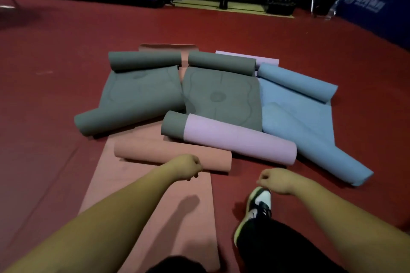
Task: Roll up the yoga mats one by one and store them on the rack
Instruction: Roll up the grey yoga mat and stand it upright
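Both hands hold nothing: the left hand and the right hand hang with fingers curled under, arms stretched forward and down. Left knuckles hover just before the rolled end of the salmon mat, which lies half unrolled on the red floor. Right hand hovers above a sneaker, near the pink roll.

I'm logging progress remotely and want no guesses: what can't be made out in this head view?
- Left hand fingers: curled under, so contact with the salmon mat is unclear.
- Right hand fingers: hidden the same way.
- Rack: dark, blurred background; not identifiable.
- Banner lettering: too blurred.
- Lilac mat: its grey core's length is covered.
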{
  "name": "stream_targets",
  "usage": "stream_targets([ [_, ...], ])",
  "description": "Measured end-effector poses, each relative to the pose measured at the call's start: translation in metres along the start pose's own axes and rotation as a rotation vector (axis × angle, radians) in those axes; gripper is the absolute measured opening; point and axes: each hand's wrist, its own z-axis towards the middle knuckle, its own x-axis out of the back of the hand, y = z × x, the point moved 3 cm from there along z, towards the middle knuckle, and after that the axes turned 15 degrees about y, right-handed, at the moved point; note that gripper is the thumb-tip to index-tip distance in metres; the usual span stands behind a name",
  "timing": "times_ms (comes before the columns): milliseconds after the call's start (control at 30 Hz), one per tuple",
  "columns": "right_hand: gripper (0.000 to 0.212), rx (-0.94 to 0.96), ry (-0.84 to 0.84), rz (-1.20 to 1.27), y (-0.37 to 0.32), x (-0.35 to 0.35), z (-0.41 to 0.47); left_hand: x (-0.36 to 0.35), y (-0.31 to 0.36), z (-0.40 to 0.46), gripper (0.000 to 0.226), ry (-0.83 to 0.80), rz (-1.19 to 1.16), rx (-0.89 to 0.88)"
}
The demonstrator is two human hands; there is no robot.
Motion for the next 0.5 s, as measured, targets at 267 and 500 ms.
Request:
stream_targets([
  [267,0.037,-0.078,0.150,0.077,0.040,-0.027,0.198,-0.031,-0.030,0.164,0.029,0.093,0.090,0.034],
  [500,0.068,-0.137,0.288,0.171,0.043,-0.065,0.372,-0.076,-0.063,0.280,0.028,0.255,0.074,0.068],
])
